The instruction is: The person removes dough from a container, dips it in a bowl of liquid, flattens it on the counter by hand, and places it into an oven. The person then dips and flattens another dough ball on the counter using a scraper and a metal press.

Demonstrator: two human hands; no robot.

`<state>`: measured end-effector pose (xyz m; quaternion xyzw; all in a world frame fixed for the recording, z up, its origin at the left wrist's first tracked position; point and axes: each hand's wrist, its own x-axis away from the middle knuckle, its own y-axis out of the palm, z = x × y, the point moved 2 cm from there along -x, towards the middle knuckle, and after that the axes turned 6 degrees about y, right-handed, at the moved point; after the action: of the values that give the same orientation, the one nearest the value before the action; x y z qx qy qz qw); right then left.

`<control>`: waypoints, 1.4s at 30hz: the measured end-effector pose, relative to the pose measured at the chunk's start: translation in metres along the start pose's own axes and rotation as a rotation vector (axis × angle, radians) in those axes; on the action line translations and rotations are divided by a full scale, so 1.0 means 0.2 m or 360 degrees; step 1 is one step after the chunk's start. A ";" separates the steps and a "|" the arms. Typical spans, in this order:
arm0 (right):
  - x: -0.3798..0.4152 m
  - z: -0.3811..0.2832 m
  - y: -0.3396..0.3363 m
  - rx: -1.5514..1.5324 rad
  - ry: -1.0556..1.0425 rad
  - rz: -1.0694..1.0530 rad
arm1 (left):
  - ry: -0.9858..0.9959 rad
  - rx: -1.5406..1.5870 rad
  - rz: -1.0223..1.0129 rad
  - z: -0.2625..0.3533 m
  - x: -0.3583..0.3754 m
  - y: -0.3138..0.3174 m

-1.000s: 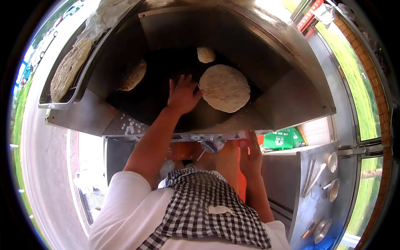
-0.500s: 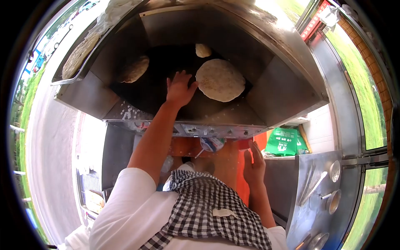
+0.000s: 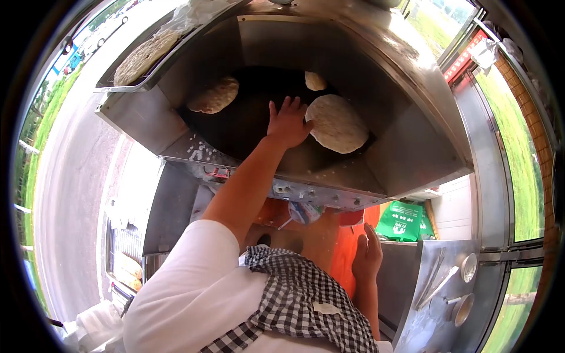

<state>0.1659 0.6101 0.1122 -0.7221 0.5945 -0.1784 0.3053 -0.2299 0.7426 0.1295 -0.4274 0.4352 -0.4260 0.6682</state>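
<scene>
A large round flatbread [image 3: 337, 125] lies on the dark griddle [image 3: 256, 112] under a metal hood. My left hand [image 3: 289, 125] reaches over the griddle with its fingers spread, the thumb right at the bread's left edge. Farther left, a browned flatbread [image 3: 218, 95] sits near the griddle's side wall. A small piece of bread [image 3: 315, 81] is behind the large one. Low on the right, my right hand [image 3: 368, 256] hangs in the air beside the counter, fingers stretched out and nothing in them.
A tray [image 3: 126, 89] with baked flatbread hangs at the upper left. Control knobs [image 3: 309, 193] line the griddle's front. On the right, a steel counter [image 3: 432, 317] holds tongs [image 3: 432, 276] and several bowls, with a green bag [image 3: 400, 220] behind it.
The view has shifted, so the griddle appears farther right. My left hand keeps beside the large flatbread, its thumb at the edge. My right hand remains low by the counter.
</scene>
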 end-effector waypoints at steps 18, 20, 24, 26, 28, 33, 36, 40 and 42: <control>0.01 -0.37 0.34 -0.0098 -0.0100 -0.0079 | -0.0450 0.0106 0.0340 -0.99 0.23 -0.22; 0.03 -0.38 0.36 -0.0132 -0.0042 -0.0068 | -0.0560 0.0089 0.0193 -1.03 0.19 -0.21; 0.11 -0.37 0.32 -0.0030 0.0061 -0.0033 | -0.0526 -0.0298 0.0445 -1.12 0.13 -0.09; 0.15 -0.36 0.30 -0.0016 0.0136 -0.0019 | -0.0537 -0.0377 0.0425 -1.08 0.13 -0.11; 0.18 -0.34 0.29 -0.0001 0.0178 0.0015 | -0.0474 -0.0233 -0.0062 -0.96 0.11 -0.20; 0.24 -0.32 0.30 -0.0078 0.0263 0.0091 | 0.0043 0.0188 -0.0288 -0.64 0.20 -0.24; 0.23 -0.35 0.30 -0.0060 0.0250 0.0104 | 0.0213 0.0186 -0.0101 -0.58 0.24 -0.18; 0.23 -0.35 0.29 -0.0045 0.0234 0.0141 | 0.0228 0.0064 -0.0322 -0.53 0.27 -0.22; 0.24 -0.32 0.31 -0.0049 0.0215 0.0168 | 0.0289 0.0070 -0.0342 -0.52 0.28 -0.18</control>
<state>0.0912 0.5435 0.1143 -0.6808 0.6537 -0.2012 0.2622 -0.3204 0.6594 0.1254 -0.4166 0.4361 -0.5414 0.5858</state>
